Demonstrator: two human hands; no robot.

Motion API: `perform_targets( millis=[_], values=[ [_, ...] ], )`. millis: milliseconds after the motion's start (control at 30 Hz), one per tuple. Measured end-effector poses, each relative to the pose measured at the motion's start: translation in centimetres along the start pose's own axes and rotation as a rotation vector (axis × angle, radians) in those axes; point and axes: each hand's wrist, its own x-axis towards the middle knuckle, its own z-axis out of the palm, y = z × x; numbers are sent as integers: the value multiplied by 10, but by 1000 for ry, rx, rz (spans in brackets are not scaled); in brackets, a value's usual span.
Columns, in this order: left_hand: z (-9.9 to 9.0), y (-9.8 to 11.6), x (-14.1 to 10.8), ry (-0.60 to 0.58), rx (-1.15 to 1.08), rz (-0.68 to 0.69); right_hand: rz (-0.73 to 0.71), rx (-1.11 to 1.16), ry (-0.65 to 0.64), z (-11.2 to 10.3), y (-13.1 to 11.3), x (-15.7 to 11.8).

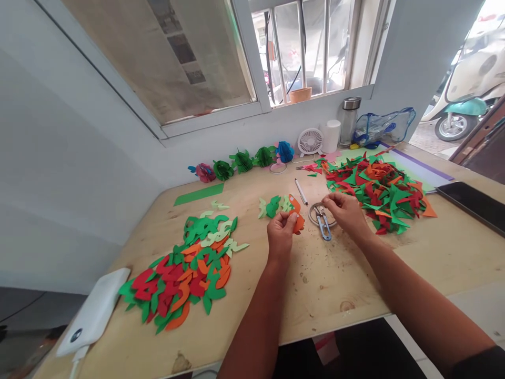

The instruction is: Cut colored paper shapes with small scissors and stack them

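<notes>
The left hand (281, 233) is closed in a pinch on a piece of orange paper (298, 221), held just above the table (327, 295) near its middle, and a bunch of green and pale green paper cutouts (273, 207) sits just left of that piece. The right hand (345, 210) hangs just to the right, its fingers (329, 198) curled closed in a pinch; nothing shows between them, though a small scrap could be hidden there. Beneath it lie a pair of blue-handled snips (324, 229) on a wire ring (311, 213), with a pen (301, 191) further toward the far side. As for what is done, 5 folded paper flowers (242, 161) stand in a row along the far wall, in pink, green and blue. A lot of loose paper remains: a large pile of red, green and orange cutouts (185, 279) lies to the left, and a pile of red, green and orange scraps (379, 192) lies to the right, on a green sheet (410, 160). A power bank (92, 310) sits at the near left corner, and a tablet (473, 205) lies at the right edge
</notes>
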Motion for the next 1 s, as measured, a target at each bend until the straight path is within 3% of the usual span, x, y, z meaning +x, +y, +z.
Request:
perform_targets(
  millis=[100, 300, 600, 1000],
  values=[
    [1, -3, 0, -3, 18, -58, 13, -336, 5, -4, 3, 3],
    [1, -4, -3, 39, 54, -19, 62, -744, -193, -2, -1, -1],
    [3, -14, -2, -153, 165, 43, -25, -855, -321, -1, -1, -2],
    [5, -7, -5, -161, 156, 19, -27, -829, -314, 4, 0, -4]
  ],
)
